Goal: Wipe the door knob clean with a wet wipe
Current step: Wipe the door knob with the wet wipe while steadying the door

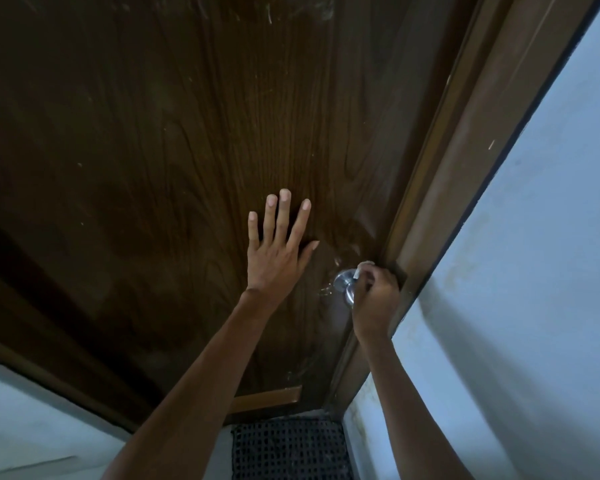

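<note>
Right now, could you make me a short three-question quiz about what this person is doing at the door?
1. True or false: the left hand lies flat and open on the door.
2. Which hand holds the wet wipe against the door knob? A) left B) right C) neither
3. Fill in: on the floor below the door lies a dark ___.

Key: 1 true. 2 B, the right hand. 3 mat.

Home doorway, dark wood-grain door [187,133], brown frame [465,168], pale painted walls [551,237], black doormat [291,448]
</note>
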